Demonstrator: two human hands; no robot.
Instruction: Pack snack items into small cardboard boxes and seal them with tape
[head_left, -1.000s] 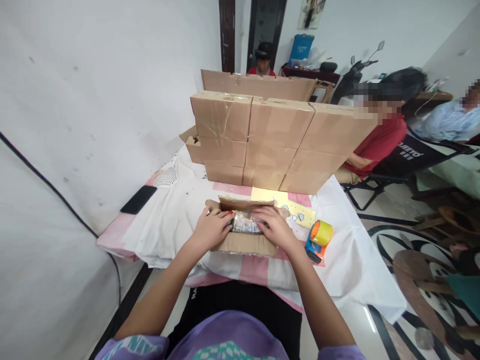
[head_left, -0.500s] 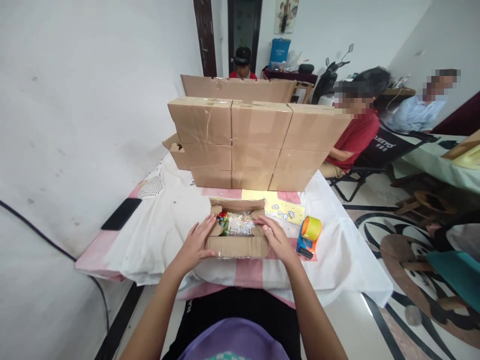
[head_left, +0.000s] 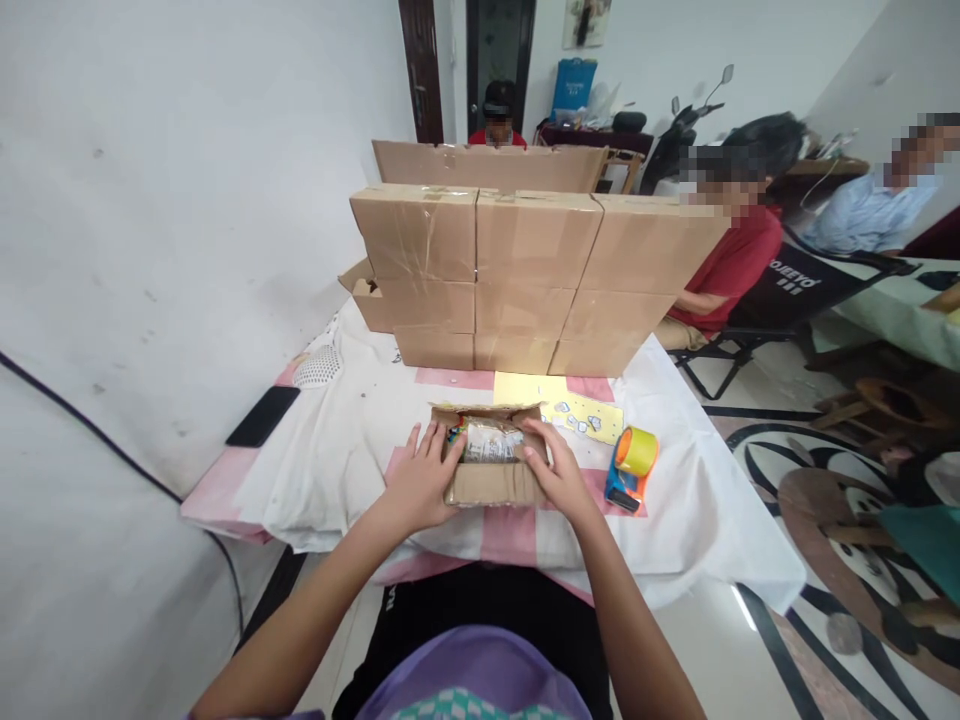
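A small open cardboard box sits on the table in front of me, with a clear packet of goods showing inside. My left hand presses flat against the box's left side, fingers stretched along the left flap. My right hand lies against the right side, fingers folding the right flap inward. Both hands touch the box from outside.
An orange and blue tape dispenser lies right of the box, by a yellow sheet. A wall of stacked cardboard boxes stands behind. A black phone lies at the left edge. Other people sit beyond the stack and at the right.
My hands came off the packet inside the box and moved to its two sides, pressing the side flaps. The view shifted slightly.
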